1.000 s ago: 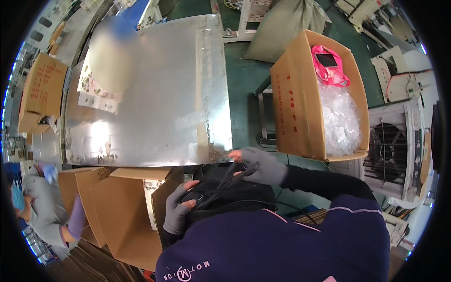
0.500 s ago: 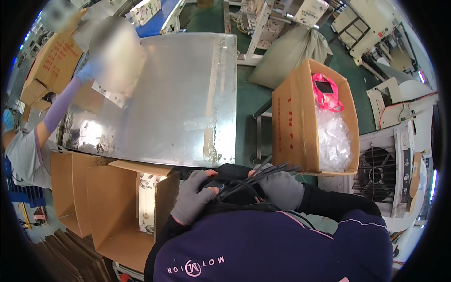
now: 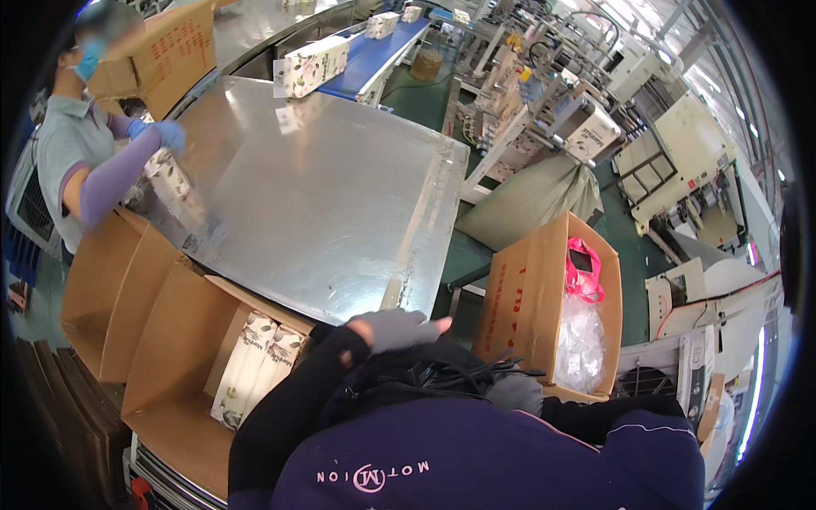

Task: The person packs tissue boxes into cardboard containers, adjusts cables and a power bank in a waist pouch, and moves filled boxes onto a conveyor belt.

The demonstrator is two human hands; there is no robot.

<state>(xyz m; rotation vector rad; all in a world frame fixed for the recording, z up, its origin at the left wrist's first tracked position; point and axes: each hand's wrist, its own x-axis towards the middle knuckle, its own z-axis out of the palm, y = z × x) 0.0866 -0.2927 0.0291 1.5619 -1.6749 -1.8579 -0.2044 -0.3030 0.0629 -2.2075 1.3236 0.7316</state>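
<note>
My left hand point(image 3: 398, 330), in a grey fingerless glove, lies with its fingers stretched out to the right over the upper edge of a black bag point(image 3: 382, 374) at my front. It is open, close to the metal table's near edge. A tangle of thin black cables point(image 3: 450, 371) lies on the bag just below it. Beside the cables' right end is my right hand point(image 3: 516, 393), also gloved in grey; its fingers are hidden, so I cannot tell whether it grips anything.
A co-worker's blue-gloved hands point(image 3: 161, 134) hold a floral pack over the metal table point(image 3: 323, 178). An open carton point(image 3: 183, 399) at left holds two floral packs point(image 3: 255, 365). At right, another carton point(image 3: 518, 297) contains clear plastic and a pink item. Packs ride a blue conveyor point(image 3: 378, 59).
My left hand has moved up and right, off the cables, its fingers now stretched out. My view has shifted. The co-worker has straightened and holds a pack; two packs now show in the left carton.
</note>
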